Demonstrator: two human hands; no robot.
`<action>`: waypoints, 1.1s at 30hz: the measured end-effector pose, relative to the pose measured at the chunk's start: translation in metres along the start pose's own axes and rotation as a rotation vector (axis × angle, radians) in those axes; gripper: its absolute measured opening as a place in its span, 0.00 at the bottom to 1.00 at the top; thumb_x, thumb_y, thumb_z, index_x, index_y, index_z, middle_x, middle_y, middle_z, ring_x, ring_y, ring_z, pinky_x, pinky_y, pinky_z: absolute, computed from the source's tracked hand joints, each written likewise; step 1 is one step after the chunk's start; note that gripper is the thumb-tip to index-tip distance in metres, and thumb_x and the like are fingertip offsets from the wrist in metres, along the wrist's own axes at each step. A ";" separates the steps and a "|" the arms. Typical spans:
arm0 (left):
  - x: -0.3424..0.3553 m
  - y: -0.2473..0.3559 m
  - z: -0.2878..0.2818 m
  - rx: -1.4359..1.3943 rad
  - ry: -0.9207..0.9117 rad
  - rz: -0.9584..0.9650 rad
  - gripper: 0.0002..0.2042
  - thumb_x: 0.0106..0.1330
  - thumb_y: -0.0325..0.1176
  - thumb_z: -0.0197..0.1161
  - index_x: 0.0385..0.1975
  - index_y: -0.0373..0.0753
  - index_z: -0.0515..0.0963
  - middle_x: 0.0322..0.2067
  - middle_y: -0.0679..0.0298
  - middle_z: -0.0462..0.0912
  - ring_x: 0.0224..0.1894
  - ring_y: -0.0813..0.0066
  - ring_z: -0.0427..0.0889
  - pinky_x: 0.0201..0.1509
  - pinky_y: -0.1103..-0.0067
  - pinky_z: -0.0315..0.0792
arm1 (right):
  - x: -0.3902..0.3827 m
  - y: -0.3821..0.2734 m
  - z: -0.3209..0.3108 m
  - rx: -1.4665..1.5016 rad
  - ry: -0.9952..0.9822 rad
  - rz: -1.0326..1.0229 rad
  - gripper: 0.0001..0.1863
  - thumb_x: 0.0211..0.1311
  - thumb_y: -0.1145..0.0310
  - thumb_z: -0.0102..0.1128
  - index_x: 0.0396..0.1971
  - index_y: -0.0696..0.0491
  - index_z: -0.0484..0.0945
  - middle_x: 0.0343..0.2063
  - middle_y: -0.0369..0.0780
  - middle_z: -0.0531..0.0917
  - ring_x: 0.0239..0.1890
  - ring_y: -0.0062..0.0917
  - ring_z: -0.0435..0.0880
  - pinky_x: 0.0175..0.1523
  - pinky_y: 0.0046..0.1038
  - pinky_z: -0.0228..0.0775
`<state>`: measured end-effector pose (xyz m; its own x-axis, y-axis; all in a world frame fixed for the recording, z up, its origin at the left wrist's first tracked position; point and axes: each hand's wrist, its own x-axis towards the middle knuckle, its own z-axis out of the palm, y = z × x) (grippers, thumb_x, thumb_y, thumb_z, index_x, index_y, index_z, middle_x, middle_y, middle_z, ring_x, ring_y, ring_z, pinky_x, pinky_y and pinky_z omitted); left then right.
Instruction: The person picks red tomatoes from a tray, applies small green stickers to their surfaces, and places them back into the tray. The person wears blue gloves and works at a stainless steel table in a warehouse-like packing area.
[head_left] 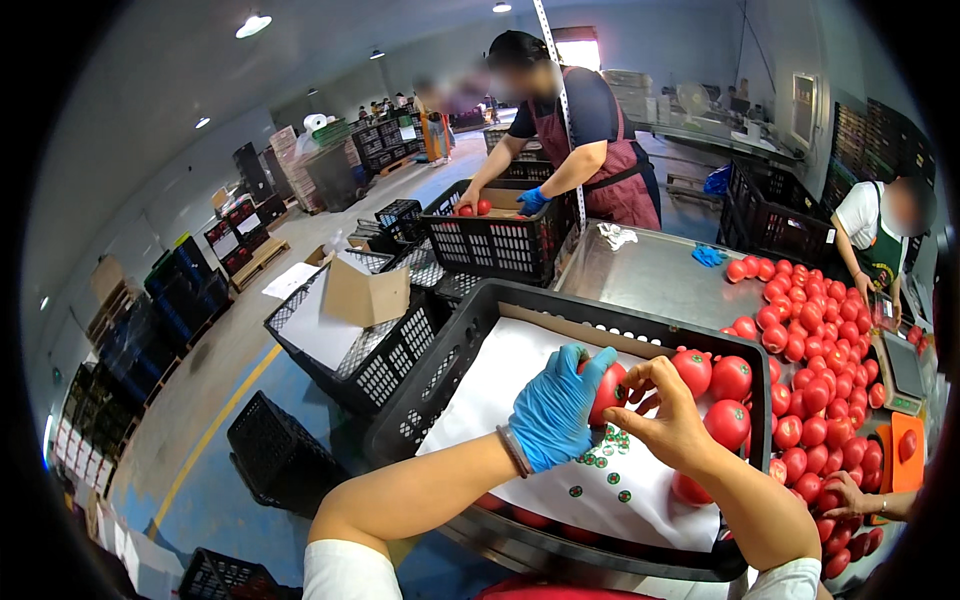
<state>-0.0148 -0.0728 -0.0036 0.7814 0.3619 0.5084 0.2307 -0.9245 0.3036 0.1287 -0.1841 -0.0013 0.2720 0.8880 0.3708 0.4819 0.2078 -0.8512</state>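
Note:
My left hand point(555, 412), in a blue glove, is closed around a red tomato point(608, 392) above a black plastic crate point(400, 440). Bare and curled, my right hand point(668, 412) has its thumb and forefinger at the tomato's right side; whatever small thing may be between them is hidden. White paper point(480, 395) lines the crate. Small round green-and-red stickers point(613, 478) lie scattered on it below my hands. Several large tomatoes point(728, 424) sit along the crate's right side, and more red shows beneath the paper near the front edge.
Many tomatoes point(815, 350) cover the metal table point(640, 270) at right, by a scale point(900, 365). Another person's hand point(850, 497) reaches in there. Across, a co-worker point(610, 130) handles tomatoes in another crate point(490, 245). A crate with cardboard point(360, 340) stands left.

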 end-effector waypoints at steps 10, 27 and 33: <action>0.002 0.001 0.000 0.005 0.014 0.008 0.41 0.40 0.36 0.72 0.58 0.44 0.58 0.44 0.49 0.63 0.43 0.50 0.72 0.41 0.66 0.74 | -0.002 0.007 0.001 -0.064 0.016 -0.087 0.18 0.47 0.71 0.71 0.36 0.56 0.72 0.35 0.39 0.71 0.34 0.23 0.74 0.37 0.23 0.71; -0.001 0.001 0.001 0.035 -0.030 -0.019 0.42 0.40 0.37 0.73 0.58 0.44 0.58 0.45 0.49 0.62 0.43 0.50 0.72 0.42 0.66 0.74 | -0.001 -0.003 0.002 -0.019 0.012 0.000 0.17 0.47 0.72 0.71 0.34 0.57 0.71 0.33 0.38 0.70 0.34 0.22 0.74 0.37 0.22 0.71; 0.000 0.001 0.002 0.020 -0.016 -0.030 0.42 0.40 0.37 0.73 0.58 0.43 0.59 0.45 0.49 0.62 0.43 0.50 0.73 0.41 0.66 0.75 | -0.002 0.005 0.004 -0.082 0.004 -0.097 0.17 0.48 0.72 0.71 0.34 0.57 0.71 0.34 0.39 0.70 0.32 0.21 0.74 0.35 0.22 0.73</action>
<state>-0.0134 -0.0743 -0.0045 0.7831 0.3877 0.4863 0.2654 -0.9155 0.3024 0.1275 -0.1837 -0.0080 0.2241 0.8639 0.4511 0.5728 0.2578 -0.7781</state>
